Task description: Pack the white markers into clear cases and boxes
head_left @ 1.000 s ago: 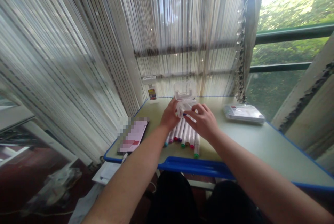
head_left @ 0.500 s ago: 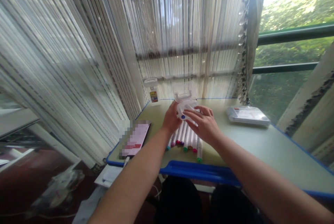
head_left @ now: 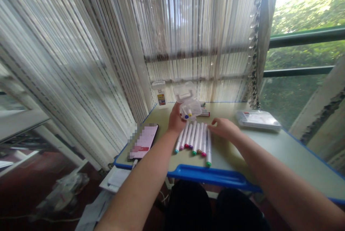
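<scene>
My left hand (head_left: 175,119) is closed around a clear plastic case (head_left: 198,108) and holds it up, tilted, with its handled lid (head_left: 185,91) swung open at the back. Inside the case, a blue marker end (head_left: 186,117) and a yellow marker end (head_left: 190,115) show. Below it, several white markers (head_left: 198,135) with coloured ends lie in a row on the table. My right hand (head_left: 224,127) is just right of the row, fingers bent and apart, fingertips close to the upper end of the rightmost marker (head_left: 208,148). Whether they touch it is unclear.
More markers (head_left: 205,114) lie behind the case. A flat clear-lidded box (head_left: 258,120) sits at the right. A phone (head_left: 144,142) is at the left, and a clear container with a label (head_left: 161,98) stands at the back. A blue tray (head_left: 210,175) edges the table (head_left: 283,162).
My right hand has left the case and moved right and down beside the marker row. The case in my left hand has tipped, and a yellow marker end now shows beside the blue one.
</scene>
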`<state>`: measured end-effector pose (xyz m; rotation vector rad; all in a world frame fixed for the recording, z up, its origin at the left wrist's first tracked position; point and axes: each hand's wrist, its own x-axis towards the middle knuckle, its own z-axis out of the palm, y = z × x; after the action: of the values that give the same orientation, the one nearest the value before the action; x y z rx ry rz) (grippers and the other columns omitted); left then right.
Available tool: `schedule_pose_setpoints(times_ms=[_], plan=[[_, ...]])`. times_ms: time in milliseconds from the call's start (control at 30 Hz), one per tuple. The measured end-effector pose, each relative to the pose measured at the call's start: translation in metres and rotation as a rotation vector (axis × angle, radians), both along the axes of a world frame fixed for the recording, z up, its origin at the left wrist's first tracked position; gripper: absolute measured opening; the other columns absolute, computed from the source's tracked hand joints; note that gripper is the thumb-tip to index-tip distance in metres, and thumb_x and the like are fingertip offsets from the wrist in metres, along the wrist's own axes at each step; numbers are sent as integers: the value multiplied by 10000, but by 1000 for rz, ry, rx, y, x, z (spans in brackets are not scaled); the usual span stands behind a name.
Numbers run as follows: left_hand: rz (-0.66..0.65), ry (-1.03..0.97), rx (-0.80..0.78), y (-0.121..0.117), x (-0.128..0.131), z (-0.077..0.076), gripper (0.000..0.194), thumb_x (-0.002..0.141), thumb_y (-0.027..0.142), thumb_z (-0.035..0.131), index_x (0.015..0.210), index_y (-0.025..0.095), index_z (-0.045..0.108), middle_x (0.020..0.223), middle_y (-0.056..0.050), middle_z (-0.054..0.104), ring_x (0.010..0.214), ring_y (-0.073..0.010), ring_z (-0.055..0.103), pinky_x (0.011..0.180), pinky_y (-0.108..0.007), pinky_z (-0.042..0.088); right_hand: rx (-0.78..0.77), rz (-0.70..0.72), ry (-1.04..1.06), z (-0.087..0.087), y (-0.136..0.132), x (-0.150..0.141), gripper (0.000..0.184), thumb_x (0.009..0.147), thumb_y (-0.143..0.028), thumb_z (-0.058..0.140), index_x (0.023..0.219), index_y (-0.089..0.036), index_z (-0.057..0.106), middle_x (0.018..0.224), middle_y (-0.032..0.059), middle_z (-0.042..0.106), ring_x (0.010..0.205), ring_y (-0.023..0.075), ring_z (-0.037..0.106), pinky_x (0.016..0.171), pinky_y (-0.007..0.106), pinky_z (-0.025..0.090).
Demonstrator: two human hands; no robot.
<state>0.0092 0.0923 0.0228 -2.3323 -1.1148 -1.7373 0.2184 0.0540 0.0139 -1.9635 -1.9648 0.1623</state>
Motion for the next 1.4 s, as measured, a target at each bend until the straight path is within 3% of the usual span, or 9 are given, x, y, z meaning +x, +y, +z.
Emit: schedule_pose_setpoints(times_ms=[167, 467, 600, 767, 867, 1000, 1100, 1267, 1400], plan=[[-3, 13, 38, -1, -1, 0, 605, 637, 63, 623, 1185, 240, 437, 1135, -70, 600, 1038, -218, 596, 887, -391, 520, -73, 58, 49, 3, -1, -2, 449, 789, -516, 470, 961, -155, 674, 908, 133, 702, 854, 251, 649, 694, 304, 460], [-19, 13, -1, -2, 0, 1, 615, 627, 25, 614, 1165, 267, 442, 1164, -55, 590, 1046, -206, 588, 852, -361, 543, -82, 90, 53, 8, -4, -2, 300, 748, -340, 529, 919, -177, 714, 685, 64, 691, 611, 179, 628, 571, 253, 437], [-26, 18, 0, -3, 0, 1, 609, 630, 41, 631, 1170, 253, 443, 1174, -68, 582, 1066, -218, 579, 856, -368, 543, -71, 108, -3, 9, -2, 2, 262, 758, -288, 486, 820, -213, 729, 738, 61, 708, 706, 191, 646, 624, 261, 440], [-6, 41, -9, -5, 0, 2, 618, 643, 57, 641, 1192, 251, 435, 1138, -68, 598, 1038, -216, 589, 853, -372, 542, -83, 127, -94, 5, -1, 3, 297, 750, -416, 537, 863, -211, 720, 782, 85, 714, 758, 229, 655, 640, 293, 452], [10, 56, -11, -5, 0, 2, 615, 647, 64, 644, 1197, 249, 438, 1152, -71, 593, 1046, -218, 583, 841, -360, 546, -63, 130, -73, 5, -3, 1, 227, 696, -312, 603, 856, -192, 712, 727, 73, 706, 723, 212, 653, 631, 273, 455], [20, 56, 0, -3, -1, 1, 611, 645, 49, 622, 1196, 245, 444, 1193, -74, 570, 1052, -215, 580, 826, -343, 552, -154, 59, 236, 18, -9, 0, 175, 737, -239, 515, 734, -162, 673, 487, 23, 607, 439, 135, 560, 448, 225, 402], [3, 50, -7, -1, -1, -1, 609, 635, 35, 619, 1187, 222, 444, 1192, -90, 567, 1049, -215, 580, 822, -342, 549, -51, 71, 658, 30, -13, 0, 176, 757, -230, 475, 750, -150, 631, 388, -27, 511, 316, 89, 439, 346, 196, 319], [-16, 26, -9, 1, -1, -2, 621, 609, 8, 627, 1169, 199, 440, 1142, -94, 586, 1052, -222, 575, 816, -337, 539, 250, 149, 1393, 42, -16, -1, 154, 662, -222, 615, 793, -141, 609, 479, -27, 577, 408, 96, 539, 375, 181, 410], [-21, 8, -11, -2, -1, -1, 606, 609, -3, 615, 1151, 214, 450, 1122, -82, 595, 1050, -221, 578, 829, -340, 535, 440, 168, 1634, 46, -19, -2, 214, 615, -218, 689, 805, -158, 612, 631, 2, 670, 518, 108, 629, 467, 187, 509]])
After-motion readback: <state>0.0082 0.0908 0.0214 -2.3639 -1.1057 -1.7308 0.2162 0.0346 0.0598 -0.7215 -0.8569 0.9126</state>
